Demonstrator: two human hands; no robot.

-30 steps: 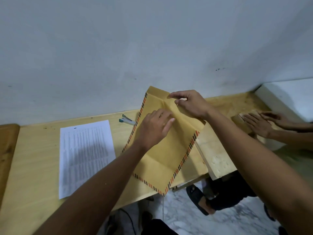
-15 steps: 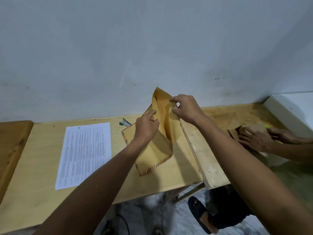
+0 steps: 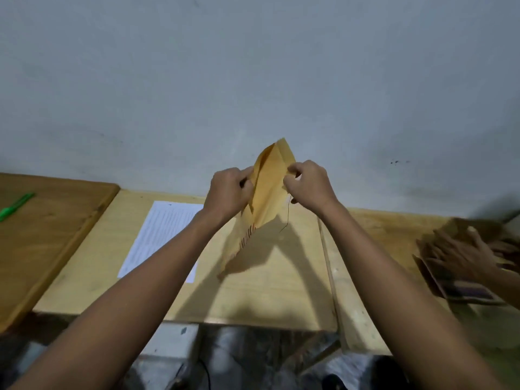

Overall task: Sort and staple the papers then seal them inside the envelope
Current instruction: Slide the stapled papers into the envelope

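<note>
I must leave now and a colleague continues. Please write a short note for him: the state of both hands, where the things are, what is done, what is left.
Left hand and right hand: each pinches one side of the envelope, held up above the table, mouth being pulled open.
Papers: flat on the table, left of the envelope, not inside yet. Whether they are stapled cannot be seen.
Stapler: not in view.
Left: check the staple, slide the papers in, seal the envelope.

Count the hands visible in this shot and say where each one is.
3. The left hand and right hand grip the envelope held up mid-frame. Another person's hand, blurred, rests on brown items at the right edge; a further one may be hidden.
</note>
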